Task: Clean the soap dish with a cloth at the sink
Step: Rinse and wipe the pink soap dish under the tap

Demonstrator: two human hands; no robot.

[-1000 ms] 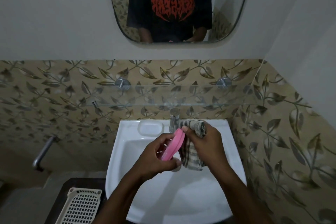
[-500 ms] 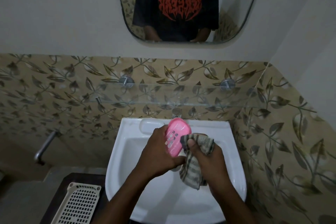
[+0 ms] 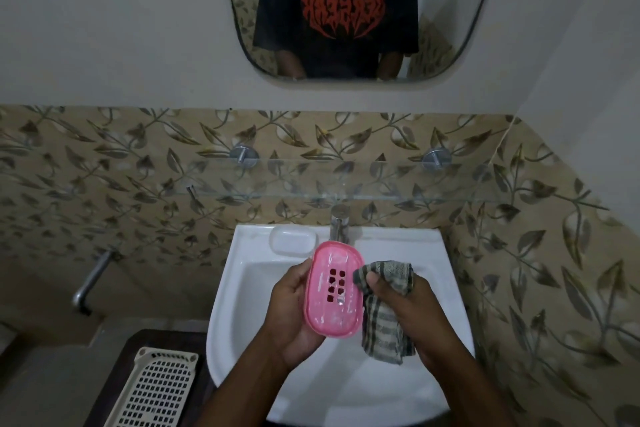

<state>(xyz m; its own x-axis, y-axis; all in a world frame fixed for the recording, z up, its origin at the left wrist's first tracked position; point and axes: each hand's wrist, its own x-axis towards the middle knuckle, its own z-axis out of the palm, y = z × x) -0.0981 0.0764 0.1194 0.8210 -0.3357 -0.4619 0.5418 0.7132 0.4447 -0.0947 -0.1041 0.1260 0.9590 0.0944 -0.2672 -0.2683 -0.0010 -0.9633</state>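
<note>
A pink oval soap dish (image 3: 333, 288) with several square drain holes faces me above the white sink (image 3: 242, 308). My left hand (image 3: 294, 315) grips it by its left edge and underside. My right hand (image 3: 412, 308) is closed on a striped grey-green cloth (image 3: 382, 319), whose bunched top sits against the dish's right rim while its tail hangs down over the basin. White smears show on the dish's inner face.
A chrome tap (image 3: 339, 222) stands at the sink's back, with a moulded soap recess (image 3: 293, 241) to its left. A glass shelf (image 3: 346, 180) runs above. A cream perforated basket (image 3: 156, 388) lies lower left, a wall pipe (image 3: 91, 281) further left, a mirror (image 3: 346, 10) above.
The dish has turned from edge-on to facing me with its holed inside showing. The cloth has shifted from behind the dish to its right rim. Both hands sit lower over the basin.
</note>
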